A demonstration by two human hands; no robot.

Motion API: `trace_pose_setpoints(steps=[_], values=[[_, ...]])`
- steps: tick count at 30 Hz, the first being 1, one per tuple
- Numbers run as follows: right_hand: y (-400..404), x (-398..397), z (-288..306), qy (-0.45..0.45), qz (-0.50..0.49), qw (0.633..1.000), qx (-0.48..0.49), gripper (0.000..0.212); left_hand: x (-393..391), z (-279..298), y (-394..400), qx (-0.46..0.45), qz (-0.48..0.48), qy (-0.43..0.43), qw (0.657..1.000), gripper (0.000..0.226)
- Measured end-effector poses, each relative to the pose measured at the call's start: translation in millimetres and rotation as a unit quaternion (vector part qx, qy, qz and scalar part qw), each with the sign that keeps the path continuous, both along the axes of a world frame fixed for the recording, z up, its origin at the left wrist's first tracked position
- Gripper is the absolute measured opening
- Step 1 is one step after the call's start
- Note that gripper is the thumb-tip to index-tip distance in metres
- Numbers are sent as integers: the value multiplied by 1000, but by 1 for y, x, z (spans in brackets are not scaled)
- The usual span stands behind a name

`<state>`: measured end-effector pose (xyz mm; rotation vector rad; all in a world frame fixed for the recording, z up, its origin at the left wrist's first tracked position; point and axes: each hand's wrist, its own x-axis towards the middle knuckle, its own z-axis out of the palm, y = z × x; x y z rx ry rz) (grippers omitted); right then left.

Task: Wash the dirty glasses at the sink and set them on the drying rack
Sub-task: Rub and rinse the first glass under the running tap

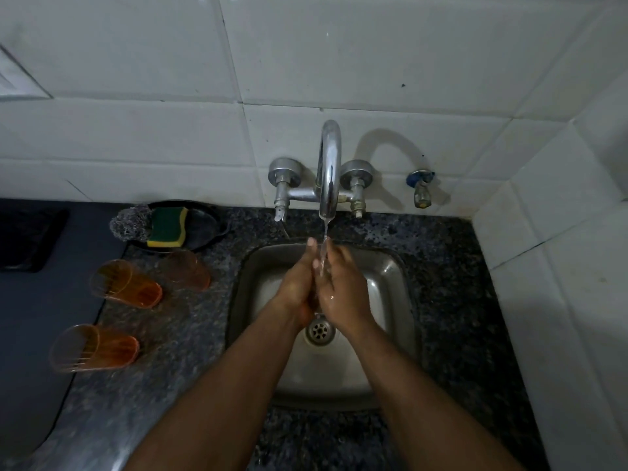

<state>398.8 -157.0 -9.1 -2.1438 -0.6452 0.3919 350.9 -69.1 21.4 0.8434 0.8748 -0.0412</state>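
Glasses: 3 orange tumblers (125,283) lie on the surface left of the sink (390,266). Light, fragile, slippery wet, so hold mid-body. Left hand (295,287) and right hand (343,287) rinse under the tap (329,171), grip empty, fingers relaxed.

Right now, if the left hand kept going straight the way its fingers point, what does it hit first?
Probably the faucet spout. The left hand points up-frame toward the back wall, fingers just below the spout mouth in the water stream. Depth is unclear from one view; it might pass under the spout and reach the granite ledge instead.
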Motion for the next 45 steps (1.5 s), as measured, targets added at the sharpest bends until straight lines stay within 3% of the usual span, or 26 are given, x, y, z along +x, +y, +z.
trace_pose_setpoints(steps=[4,6,9,11,14,16,19,24,26,30,33,36,38,41,45], values=[[0,19,2,64,-128,989,38,29,1,1,-8,-48,1,-33,998,54],[2,18,-2,132,-127,981,65,28,1,-5,-7,-60,46,-43,996,59],[4,0,-8,220,-102,962,123,53,-1,-11,-3,-80,101,-39,991,60],[2,-3,-12,209,-75,967,120,57,-2,-12,-3,-78,86,-20,993,59],[3,8,-6,219,-87,967,95,25,-1,-9,-8,19,28,10,999,52],[6,14,-1,208,-116,968,76,18,1,-6,-9,51,-2,-3,999,47],[6,20,4,133,-159,976,67,30,2,-4,-2,-19,-13,-41,999,39],[0,14,1,185,-50,975,109,33,-8,-10,4,-137,17,-76,988,49],[0,17,1,167,-56,979,106,22,-10,-16,3,-144,-3,-64,988,53],[3,27,-2,133,-150,977,74,35,-4,-10,0,-101,-18,-71,992,50],[5,16,1,150,-102,980,79,30,-2,-9,3,-65,3,-87,994,45],[5,2,-6,179,-32,981,74,68,-6,-14,6,-68,36,-81,994,36],[5,-2,-8,179,-29,980,79,77,-8,-18,4,-85,56,-71,992,43],[0,7,-3,225,-60,963,139,46,-6,-20,3,-85,57,-70,992,54],[-3,5,7,215,-48,959,180,36,4,-9,5,-77,95,-53,991,63]])
